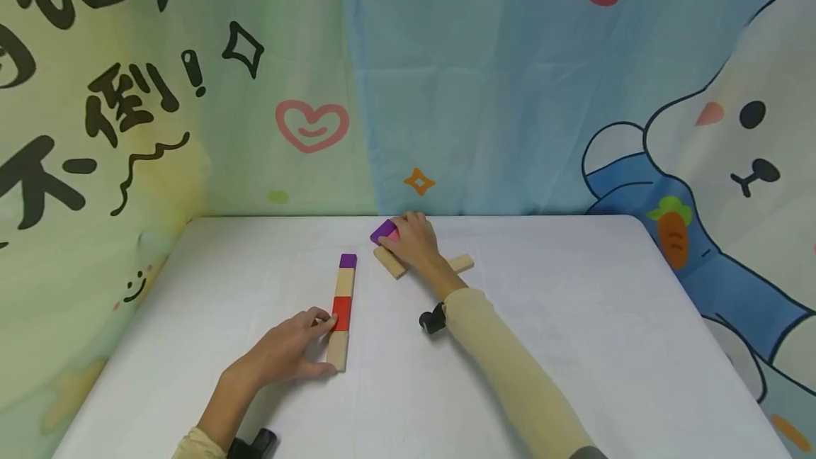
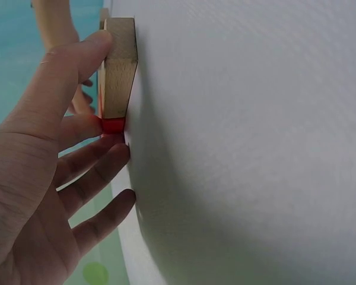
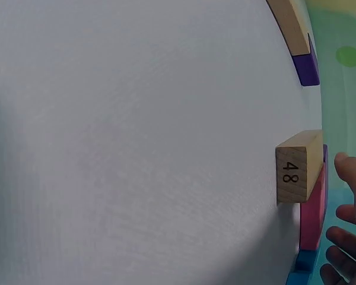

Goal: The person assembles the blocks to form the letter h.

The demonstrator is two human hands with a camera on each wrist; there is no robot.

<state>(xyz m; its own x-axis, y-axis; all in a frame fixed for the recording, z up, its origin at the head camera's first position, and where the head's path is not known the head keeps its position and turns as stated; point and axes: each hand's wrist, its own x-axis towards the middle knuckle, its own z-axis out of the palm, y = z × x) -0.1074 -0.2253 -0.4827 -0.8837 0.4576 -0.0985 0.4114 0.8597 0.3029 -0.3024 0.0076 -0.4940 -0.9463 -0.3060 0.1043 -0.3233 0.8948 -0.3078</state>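
Observation:
A straight row of blocks lies on the table: purple [image 1: 348, 261], plain wood, red [image 1: 342, 313] and plain wood [image 1: 338, 351]. My left hand [image 1: 283, 349] is at its left side, fingertips at the red block and thumb by the near wood block; in the left wrist view the thumb touches the wood block [image 2: 120, 83] and the other fingers are spread. My right hand [image 1: 416, 239] is over a purple block [image 1: 382, 231] and a pink block [image 1: 394, 235]. The right wrist view shows its fingers loose beside the pink block [image 3: 312, 219] and a wood block marked 48 [image 3: 292, 175].
Another wood block [image 1: 462, 263] lies behind my right wrist. Blue blocks [image 3: 302, 270] show at the lower edge of the right wrist view. The white table [image 1: 574, 346] ends at a printed cloth backdrop [image 1: 484, 91].

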